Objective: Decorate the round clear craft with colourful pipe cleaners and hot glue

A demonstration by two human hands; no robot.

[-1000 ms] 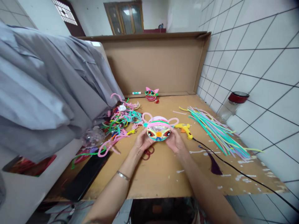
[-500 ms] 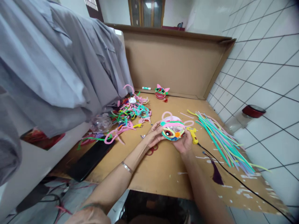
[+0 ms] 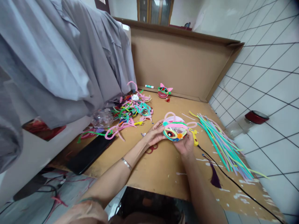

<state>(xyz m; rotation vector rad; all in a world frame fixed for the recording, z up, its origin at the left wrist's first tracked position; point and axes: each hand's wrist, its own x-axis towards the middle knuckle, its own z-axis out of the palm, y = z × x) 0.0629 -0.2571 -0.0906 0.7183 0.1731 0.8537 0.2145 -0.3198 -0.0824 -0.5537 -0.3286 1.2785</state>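
Note:
Between my two hands is a round pipe-cleaner animal head (image 3: 175,129), with pink loop ears, a green and pink band, a dark eye ringed in yellow and an orange nose. My left hand (image 3: 157,134) grips its left side, fingers curled round the edge. From below and the right, my right hand (image 3: 185,143) holds it. A yellow glue gun (image 3: 194,137) lies just right of my right hand, its black cord running to the lower right. Under my left wrist are red-handled scissors (image 3: 151,148), partly hidden.
A tangle of coloured pipe cleaners (image 3: 137,107) lies at left, near a black phone-like slab (image 3: 90,154). Long pipe cleaners (image 3: 224,146) and a purple tassel (image 3: 215,175) are at right. A finished-looking animal head (image 3: 164,91) and a marker (image 3: 149,86) sit by the cardboard wall (image 3: 173,59).
The view has shifted slightly, so most things appear a little displaced. Both hands keep their hold on the animal head, with hardly any change in its pose.

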